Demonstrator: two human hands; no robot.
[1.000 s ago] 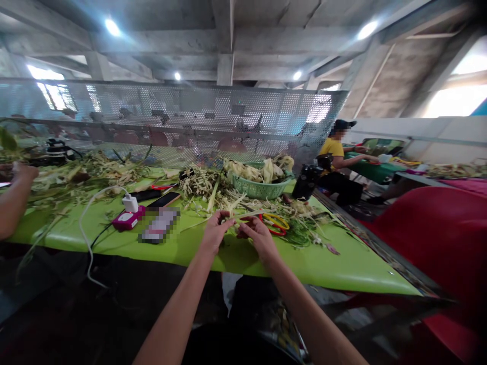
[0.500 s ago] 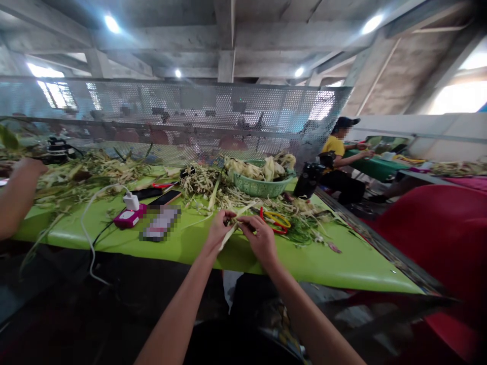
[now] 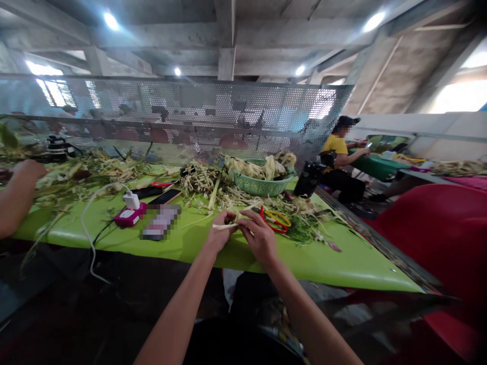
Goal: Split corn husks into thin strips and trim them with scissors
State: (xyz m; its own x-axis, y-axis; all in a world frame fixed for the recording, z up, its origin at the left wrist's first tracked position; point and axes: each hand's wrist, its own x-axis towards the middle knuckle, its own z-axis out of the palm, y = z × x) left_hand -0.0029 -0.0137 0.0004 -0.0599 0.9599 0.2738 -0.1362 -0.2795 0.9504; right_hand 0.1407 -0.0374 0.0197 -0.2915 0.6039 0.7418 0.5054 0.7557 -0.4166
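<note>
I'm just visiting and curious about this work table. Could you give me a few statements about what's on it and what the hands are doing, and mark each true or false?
1. Both the left hand and the right hand hold a pale leaf strip. True.
2. The table is blue. False: it is bright green.
3. A green basket with pale husks sits behind the hands. True.
4. The basket is empty. False: husks fill it.
5. A white charger sits on a pink box. True.

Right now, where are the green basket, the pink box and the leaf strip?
green basket [image 3: 262, 186], head view, front wall.
pink box [image 3: 128, 216], head view, top face.
leaf strip [image 3: 225, 226], head view, middle between the hands.
</note>
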